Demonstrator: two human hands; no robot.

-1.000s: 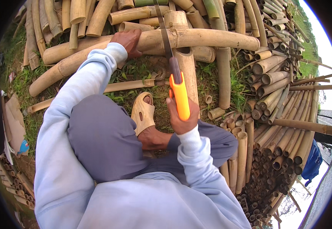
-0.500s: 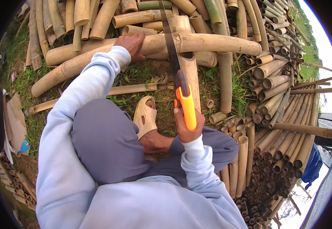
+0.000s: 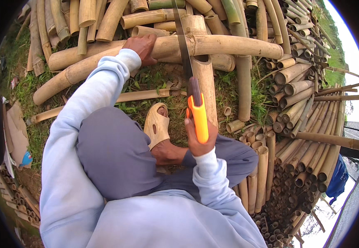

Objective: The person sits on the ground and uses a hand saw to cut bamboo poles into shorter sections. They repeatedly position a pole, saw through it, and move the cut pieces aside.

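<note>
A thick, curved bamboo pole [image 3: 237, 46] lies crosswise in front of me, resting over another bamboo piece [image 3: 204, 78] that points toward me. My left hand [image 3: 142, 48] is closed round the crosswise pole, left of the blade. In my right hand [image 3: 201, 138] is a hand saw [image 3: 198, 118] with an orange and yellow handle. Its dark blade runs away from me across the pole, just left of a node. How deep the blade sits in the bamboo I cannot tell.
Cut bamboo pieces [image 3: 113, 20] lie heaped at the far side. Stacks of bamboo [image 3: 299, 82] fill the right, with upright short lengths [image 3: 262, 173] by my right knee. A thin bamboo strip [image 3: 142, 95] lies on the grass near my sandalled foot [image 3: 156, 126]. Cardboard [image 3: 18, 128] lies at left.
My right hand and the saw handle have shifted slightly left and toward me. My left hand keeps its grip on the pole, which has hardly moved.
</note>
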